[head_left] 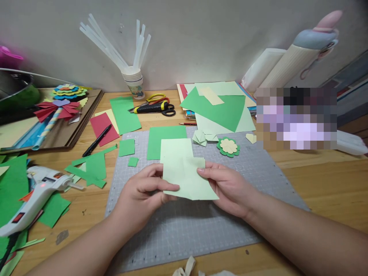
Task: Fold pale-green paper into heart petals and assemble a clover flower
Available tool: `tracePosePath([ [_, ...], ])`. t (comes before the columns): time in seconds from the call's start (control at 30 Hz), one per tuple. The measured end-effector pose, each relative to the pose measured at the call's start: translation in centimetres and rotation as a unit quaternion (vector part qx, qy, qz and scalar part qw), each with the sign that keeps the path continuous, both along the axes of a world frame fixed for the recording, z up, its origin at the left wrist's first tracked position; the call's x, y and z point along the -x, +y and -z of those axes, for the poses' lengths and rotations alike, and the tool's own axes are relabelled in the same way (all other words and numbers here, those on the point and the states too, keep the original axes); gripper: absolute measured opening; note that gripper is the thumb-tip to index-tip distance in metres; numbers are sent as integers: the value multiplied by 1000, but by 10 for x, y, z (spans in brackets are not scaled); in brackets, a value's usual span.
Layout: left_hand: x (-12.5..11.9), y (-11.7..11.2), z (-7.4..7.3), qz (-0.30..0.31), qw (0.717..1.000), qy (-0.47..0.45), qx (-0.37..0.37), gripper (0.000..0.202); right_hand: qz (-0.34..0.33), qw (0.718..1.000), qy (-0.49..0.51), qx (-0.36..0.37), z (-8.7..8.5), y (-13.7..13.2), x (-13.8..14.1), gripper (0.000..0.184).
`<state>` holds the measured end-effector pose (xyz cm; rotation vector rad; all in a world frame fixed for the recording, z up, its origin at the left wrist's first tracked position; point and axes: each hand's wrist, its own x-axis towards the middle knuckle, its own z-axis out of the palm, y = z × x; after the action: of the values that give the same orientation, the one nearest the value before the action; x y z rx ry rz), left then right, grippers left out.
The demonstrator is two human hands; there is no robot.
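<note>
Soft, muted indoor light across your desk [339, 188].
You see a faint shadow on the mat [227, 230] below your hands [143, 193]; the wall [186, 42] darkens toward the upper right. The bottle [290, 65] leans outward, stretched near the edge, and coarse pixel blocks [296, 118] hide one patch at right.

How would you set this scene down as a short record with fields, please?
Held: pale green paper
Held by: left hand and right hand
Underneath: gray gridded cutting mat
On the mat: layered green-and-cream paper flower
Beyond the mat: black-and-yellow utility knife
Left of the mat: white glue gun, red light lit
</note>
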<state>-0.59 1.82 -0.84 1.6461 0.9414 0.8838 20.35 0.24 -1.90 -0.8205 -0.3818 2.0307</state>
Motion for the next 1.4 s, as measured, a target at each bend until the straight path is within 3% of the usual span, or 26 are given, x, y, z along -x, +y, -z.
tracePosePath([
  [0.07, -2, 0, -2, -34, 998, -4, 47, 7, -20, 999, -23, -24, -2, -2, 1, 30],
  [0.23, -6, -2, -2, -113, 980, -49, 156, 20, -53, 996, -34, -62, -6, -10, 4, 28],
  [0.37, -7, -7, -1, -134, 981, -35, 132, 23, -46, 995, -12, -89, -5, -13, 5, 45],
  [0.47, -8, -9, 0, -122, 986, -19, 110, 23, -38, 989, -95, -111, -4, -15, 7, 54],
  [0.57, -9, -12, 2, -111, 986, -14, 121, 19, -36, 978, -177, -109, -1, -17, 9, 37],
  [0.7, -13, -15, 1, -133, 973, -85, 166, 23, -45, 975, -193, -104, -1, -16, 10, 28],
  [0.87, -16, -16, -6, -118, 958, -131, 226, 51, -27, 969, -225, -101, -7, -16, 10, 23],
  [1.0, -14, -14, -9, -97, 961, -35, 256, 14, -17, 960, -256, -113, -9, -16, 11, 21],
  [1.13, -13, -14, -10, -130, 963, 17, 237, 20, -19, 960, -256, -111, -8, -16, 11, 24],
  [1.4, -15, -14, -10, -153, 953, 5, 262, 13, -28, 961, -257, -100, -8, -15, 10, 21],
])
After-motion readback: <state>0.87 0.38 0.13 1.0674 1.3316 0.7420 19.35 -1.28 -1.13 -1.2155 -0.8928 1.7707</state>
